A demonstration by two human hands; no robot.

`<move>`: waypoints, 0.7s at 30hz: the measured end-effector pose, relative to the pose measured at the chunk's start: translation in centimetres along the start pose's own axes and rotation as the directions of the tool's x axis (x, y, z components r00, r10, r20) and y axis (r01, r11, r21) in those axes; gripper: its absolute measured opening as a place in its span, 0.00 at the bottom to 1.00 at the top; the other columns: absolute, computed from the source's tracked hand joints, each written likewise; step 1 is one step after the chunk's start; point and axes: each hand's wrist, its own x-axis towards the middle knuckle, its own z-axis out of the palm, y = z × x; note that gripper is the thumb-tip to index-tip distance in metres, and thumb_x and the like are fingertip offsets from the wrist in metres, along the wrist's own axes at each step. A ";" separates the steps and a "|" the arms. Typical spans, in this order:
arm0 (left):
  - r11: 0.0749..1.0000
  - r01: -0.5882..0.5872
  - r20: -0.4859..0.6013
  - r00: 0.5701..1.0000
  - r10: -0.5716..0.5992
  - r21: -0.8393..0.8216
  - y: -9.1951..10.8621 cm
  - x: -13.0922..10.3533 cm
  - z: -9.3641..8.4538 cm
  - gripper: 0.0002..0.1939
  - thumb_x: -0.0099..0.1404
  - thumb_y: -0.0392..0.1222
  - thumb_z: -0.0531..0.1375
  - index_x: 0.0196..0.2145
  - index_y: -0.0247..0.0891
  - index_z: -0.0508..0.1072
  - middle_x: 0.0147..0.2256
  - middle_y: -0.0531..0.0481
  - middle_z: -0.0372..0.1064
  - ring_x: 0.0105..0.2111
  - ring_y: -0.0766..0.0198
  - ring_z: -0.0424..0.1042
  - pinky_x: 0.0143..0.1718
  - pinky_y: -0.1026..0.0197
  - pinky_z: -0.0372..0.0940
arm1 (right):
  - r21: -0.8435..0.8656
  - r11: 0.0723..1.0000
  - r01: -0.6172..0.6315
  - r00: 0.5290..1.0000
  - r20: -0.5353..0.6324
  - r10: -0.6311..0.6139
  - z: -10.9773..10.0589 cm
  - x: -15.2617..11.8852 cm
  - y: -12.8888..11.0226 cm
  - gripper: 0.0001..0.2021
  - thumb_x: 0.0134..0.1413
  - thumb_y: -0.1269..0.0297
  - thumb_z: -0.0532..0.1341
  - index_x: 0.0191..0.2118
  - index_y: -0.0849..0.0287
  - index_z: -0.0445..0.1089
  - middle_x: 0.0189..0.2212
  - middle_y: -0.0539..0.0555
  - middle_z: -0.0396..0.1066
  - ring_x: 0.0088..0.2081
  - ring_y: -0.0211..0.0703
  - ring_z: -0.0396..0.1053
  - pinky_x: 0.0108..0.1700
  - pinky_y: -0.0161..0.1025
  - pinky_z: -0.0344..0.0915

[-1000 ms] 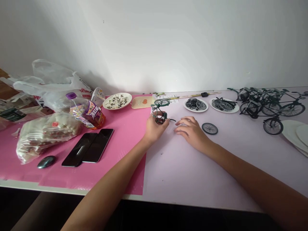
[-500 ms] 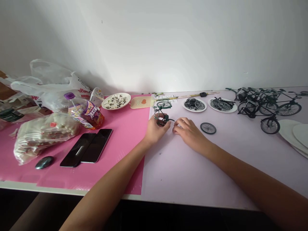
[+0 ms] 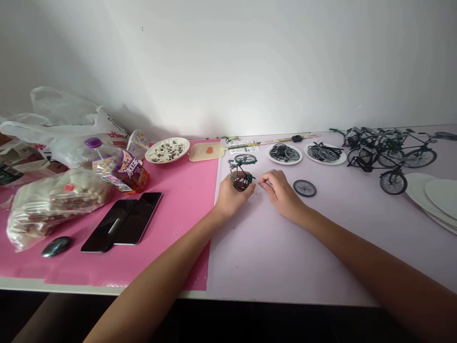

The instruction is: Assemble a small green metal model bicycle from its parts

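Note:
My left hand (image 3: 233,199) is wrapped round a partly built dark green model bicycle (image 3: 243,172), stood on end with one spoked wheel at the top. Its lower part is partly hidden by the fingers. Just right of it, my right hand (image 3: 280,190) has thumb and forefinger pinched together; anything between them is too small to make out. A loose spoked wheel (image 3: 304,187) lies flat on the pale table cover beside my right hand.
Behind are a plate of wheels (image 3: 299,161), a plate of dark parts (image 3: 342,161) and a bowl of small pieces (image 3: 149,157). Several model bicycles (image 3: 392,182) stand at right beside stacked white plates (image 3: 442,197). Phones (image 3: 137,219), a bottle (image 3: 123,169) and bags (image 3: 59,195) occupy the left.
My right fingers have closed into a pinch beside the bicycle. The dark curved piece that stuck out between my hands now shows less. The whole view has shifted slightly.

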 end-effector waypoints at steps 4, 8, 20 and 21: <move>0.995 0.063 0.075 0.996 -0.058 -0.074 0.7 -0.6 0.4 0.16 0.60 0.39 0.69 0.46 0.34 0.74 0.39 0.46 0.77 0.30 0.67 0.75 0.33 0.63 0.68 | 0.041 0.999 -0.017 0.994 -0.108 0.021 -0.1 0.0 -0.4 0.07 0.71 0.70 0.51 0.41 0.52 0.63 0.38 0.56 0.69 0.43 0.52 0.65 0.46 0.49 0.66; 0.986 0.108 0.122 0.988 -0.092 -0.129 1.1 -0.9 0.6 0.14 0.62 0.38 0.68 0.45 0.33 0.74 0.34 0.47 0.77 0.29 0.66 0.75 0.33 0.62 0.68 | 0.035 0.999 -0.012 0.992 -0.122 0.016 0.0 0.0 -0.6 0.07 0.70 0.70 0.51 0.42 0.51 0.63 0.40 0.57 0.70 0.44 0.53 0.67 0.47 0.50 0.66; 0.985 0.095 0.187 0.980 -0.068 -0.140 1.2 -1.0 0.6 0.12 0.61 0.39 0.69 0.42 0.35 0.75 0.33 0.48 0.77 0.29 0.65 0.76 0.33 0.61 0.68 | 0.078 0.997 0.000 0.996 -0.092 0.007 -0.1 0.1 -0.8 0.06 0.69 0.70 0.54 0.42 0.51 0.66 0.40 0.57 0.72 0.46 0.53 0.70 0.48 0.50 0.71; 0.987 0.090 0.182 0.981 -0.064 -0.134 1.3 -1.0 0.6 0.11 0.61 0.40 0.69 0.41 0.35 0.76 0.34 0.48 0.77 0.29 0.65 0.76 0.32 0.61 0.68 | 0.085 0.996 0.003 0.995 -0.098 0.006 -0.2 0.1 -0.9 0.06 0.69 0.69 0.54 0.42 0.51 0.66 0.40 0.57 0.72 0.45 0.53 0.70 0.48 0.50 0.72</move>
